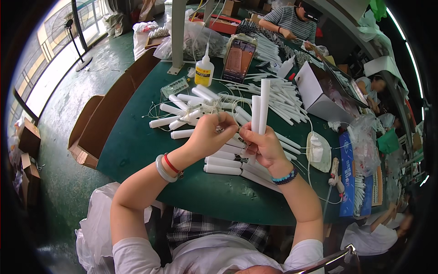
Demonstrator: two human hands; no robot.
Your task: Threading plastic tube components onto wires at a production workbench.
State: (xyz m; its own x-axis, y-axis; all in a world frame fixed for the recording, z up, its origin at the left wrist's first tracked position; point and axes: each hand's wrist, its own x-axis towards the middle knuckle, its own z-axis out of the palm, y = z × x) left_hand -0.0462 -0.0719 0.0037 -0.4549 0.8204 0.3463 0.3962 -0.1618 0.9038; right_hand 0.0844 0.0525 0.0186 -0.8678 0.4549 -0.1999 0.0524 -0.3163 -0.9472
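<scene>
Two white plastic tubes point(263, 106) stand nearly upright in my right hand point(265, 148), whose fingers are wrapped round their lower part. Close beside it, my left hand point(212, 132) is closed in a pinch near the tubes. Whatever lies between its fingertips is too small to make out. Behind my hands, a loose pile of white tubes point(166, 122) lies tangled with thin pale wires. Under and in front of them, more white tubes point(222, 169) lie side by side on the green table point(182, 194).
A yellow-labelled glue bottle point(204, 73) and a propped phone point(238, 61) stand at the back. Many thin white tubes point(285, 102) are spread to the right. A glue gun point(335, 176) lies right, near a white box point(317, 93). Another person point(292, 23) works opposite.
</scene>
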